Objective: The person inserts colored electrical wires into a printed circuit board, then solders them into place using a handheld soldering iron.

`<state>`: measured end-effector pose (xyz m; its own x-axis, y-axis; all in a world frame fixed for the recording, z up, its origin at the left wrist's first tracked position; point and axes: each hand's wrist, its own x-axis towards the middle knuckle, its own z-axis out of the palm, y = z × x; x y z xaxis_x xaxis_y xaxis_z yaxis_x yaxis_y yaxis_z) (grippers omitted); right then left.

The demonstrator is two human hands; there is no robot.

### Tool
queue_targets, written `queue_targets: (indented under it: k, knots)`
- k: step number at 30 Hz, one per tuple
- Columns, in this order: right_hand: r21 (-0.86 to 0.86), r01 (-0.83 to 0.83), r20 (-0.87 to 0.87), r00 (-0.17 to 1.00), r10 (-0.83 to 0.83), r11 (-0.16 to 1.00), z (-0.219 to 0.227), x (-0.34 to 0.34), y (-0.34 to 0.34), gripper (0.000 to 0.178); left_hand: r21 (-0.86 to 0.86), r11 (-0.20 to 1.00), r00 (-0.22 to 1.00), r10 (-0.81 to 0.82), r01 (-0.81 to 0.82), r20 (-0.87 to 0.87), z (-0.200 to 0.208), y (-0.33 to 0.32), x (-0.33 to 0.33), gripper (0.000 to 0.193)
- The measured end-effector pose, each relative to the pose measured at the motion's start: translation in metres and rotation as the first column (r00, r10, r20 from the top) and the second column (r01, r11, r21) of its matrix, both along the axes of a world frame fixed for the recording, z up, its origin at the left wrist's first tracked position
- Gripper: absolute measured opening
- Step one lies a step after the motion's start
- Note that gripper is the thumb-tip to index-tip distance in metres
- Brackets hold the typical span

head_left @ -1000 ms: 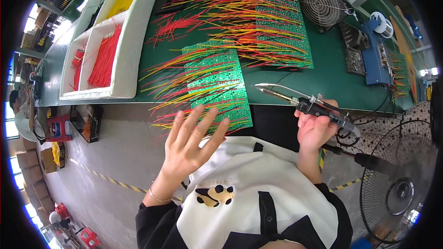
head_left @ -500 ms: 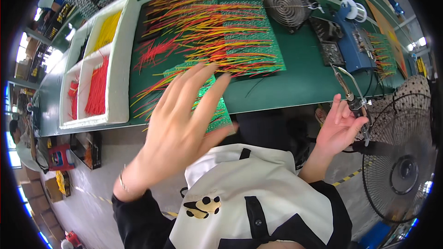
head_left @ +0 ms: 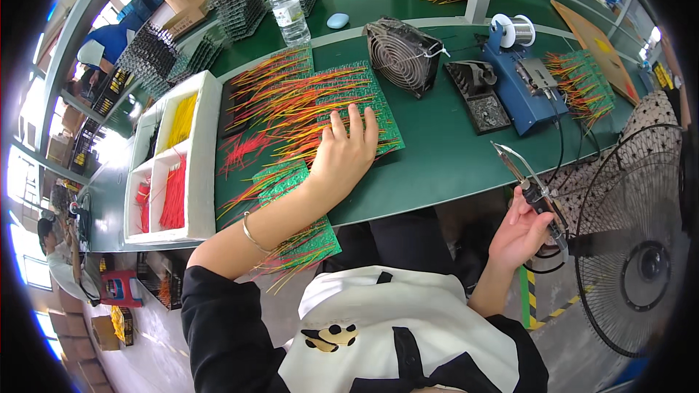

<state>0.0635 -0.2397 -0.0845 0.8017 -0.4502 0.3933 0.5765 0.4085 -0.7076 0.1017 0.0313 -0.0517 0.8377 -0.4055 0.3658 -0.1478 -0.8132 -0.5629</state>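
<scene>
My left hand (head_left: pixel 341 160) is stretched over the green circuit board panel (head_left: pixel 384 118), its fingers apart above or touching the red and yellow wires (head_left: pixel 302 102) lying there. The thumb is hidden, and I see nothing held. Under my left forearm, another green board (head_left: pixel 309 246) with wires juts past the table's near edge. My right hand (head_left: pixel 515 236) is closed around a soldering iron (head_left: pixel 537 195) with a curved metal tube beside it. Its tip points up and to the left, off the table's front edge.
A white foam box (head_left: pixel 204 189) of sorted wires stands left. Behind the boards are a small fan (head_left: pixel 403 56) and a water bottle (head_left: pixel 288 11). A blue solder feeder (head_left: pixel 524 87) with a spool sits right, beside a black stand (head_left: pixel 477 98). A large fan (head_left: pixel 644 269) stands near right.
My left hand has moved forward over the wired panel, uncovering the board near the edge. My right hand still holds the soldering iron. The view has tilted up, showing more of the table's back.
</scene>
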Motion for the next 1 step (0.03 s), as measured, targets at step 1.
queue_targets:
  k: [1]
  knots:
    - [-0.005, -0.007, 0.007, 1.000, 0.007, 1.000, -0.0044, 0.0016, -0.0035, 0.046, -0.030, 1.000, 1.000, -0.008, 0.008, -0.011, 0.0034, 0.0028, 0.0021, 0.066]
